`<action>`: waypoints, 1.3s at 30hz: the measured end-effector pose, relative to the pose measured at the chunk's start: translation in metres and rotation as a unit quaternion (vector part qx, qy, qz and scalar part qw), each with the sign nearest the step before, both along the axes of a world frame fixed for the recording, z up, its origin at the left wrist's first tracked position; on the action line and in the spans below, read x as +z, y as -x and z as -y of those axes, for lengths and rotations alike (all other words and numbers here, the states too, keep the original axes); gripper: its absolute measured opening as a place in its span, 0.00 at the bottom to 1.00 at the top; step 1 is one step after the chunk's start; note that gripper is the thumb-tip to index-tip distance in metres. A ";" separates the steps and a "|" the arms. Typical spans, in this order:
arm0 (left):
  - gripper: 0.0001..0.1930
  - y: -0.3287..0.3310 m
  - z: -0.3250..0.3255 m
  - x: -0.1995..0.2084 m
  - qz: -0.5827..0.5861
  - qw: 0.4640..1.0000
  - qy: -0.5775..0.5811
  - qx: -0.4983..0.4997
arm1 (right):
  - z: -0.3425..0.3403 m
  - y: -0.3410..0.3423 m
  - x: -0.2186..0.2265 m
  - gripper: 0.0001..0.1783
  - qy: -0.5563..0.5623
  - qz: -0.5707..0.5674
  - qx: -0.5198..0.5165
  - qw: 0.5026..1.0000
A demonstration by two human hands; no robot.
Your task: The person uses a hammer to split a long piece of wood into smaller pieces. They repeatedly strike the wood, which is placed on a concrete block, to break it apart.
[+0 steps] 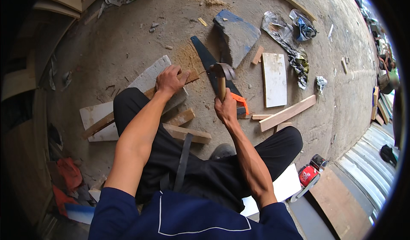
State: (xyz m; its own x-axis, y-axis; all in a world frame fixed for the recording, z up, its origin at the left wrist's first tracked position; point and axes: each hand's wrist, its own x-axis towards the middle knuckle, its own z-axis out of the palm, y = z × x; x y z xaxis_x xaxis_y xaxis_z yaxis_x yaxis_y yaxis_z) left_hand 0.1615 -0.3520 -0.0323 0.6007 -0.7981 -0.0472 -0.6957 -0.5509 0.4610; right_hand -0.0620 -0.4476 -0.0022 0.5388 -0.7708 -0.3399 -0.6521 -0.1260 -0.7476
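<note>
My left hand [169, 81] grips a long wooden strip [193, 76] near its far end, the fingers curled over its edge. The strip runs back toward my left knee, across a pale slab [149, 72]. In my right hand [226, 108] is a claw hammer [223, 72], held by its wooden handle with the head upward. Beneath and beyond the hammer a handsaw [202, 53] lies on the floor, with a dark blade and an orange-edged grip. Short wood offcuts [188, 133] lie below the left forearm.
Sawdust surrounds the saw's blade. A grey stone block [240, 34] sits just past it. To the right lie a white-faced board [274, 79], a wooden batten [288, 113] and crumpled plastic [277, 26]. A red power tool [308, 175] stands beside my right knee.
</note>
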 end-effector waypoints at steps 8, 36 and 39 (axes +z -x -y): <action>0.24 0.002 0.002 -0.005 -0.002 1.000 0.000 0.009 | 0.000 -0.004 -0.003 0.11 -0.005 0.013 0.020 1.000; 0.23 -0.006 0.001 0.032 -0.065 0.993 -0.005 -0.094 | -0.012 0.043 0.050 0.19 -0.125 0.026 -0.114 0.985; 0.22 -0.006 -0.001 0.042 -0.127 0.984 -0.021 -0.124 | -0.017 0.051 0.038 0.20 -0.108 0.036 -0.110 0.987</action>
